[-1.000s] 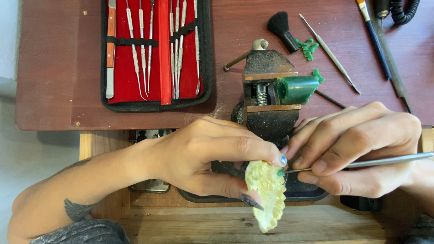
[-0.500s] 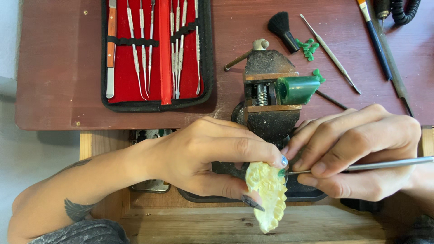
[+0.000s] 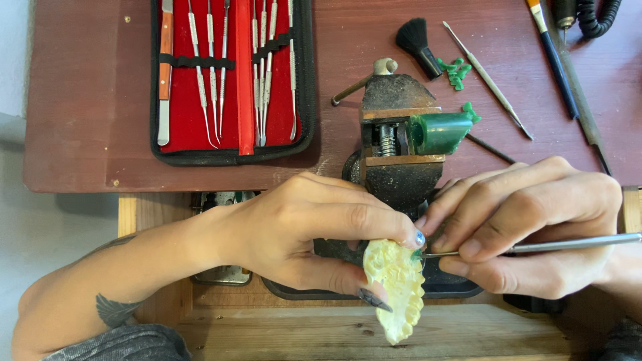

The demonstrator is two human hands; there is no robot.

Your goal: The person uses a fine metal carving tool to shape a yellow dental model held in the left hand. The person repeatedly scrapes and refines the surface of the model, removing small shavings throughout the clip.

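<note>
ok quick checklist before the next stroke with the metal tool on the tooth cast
1. Left hand grips the pale tooth cast between thumb and fingers: ok.
2. Right hand pinches the thin metal tool near its tip: ok.
3. Tool tip meets the cast's upper edge: ok.
4. Exact spot under the tip: cannot tell, fingertips cover it.
5. Small vise holding the green block stands just behind the hands: close, not ok.
</note>
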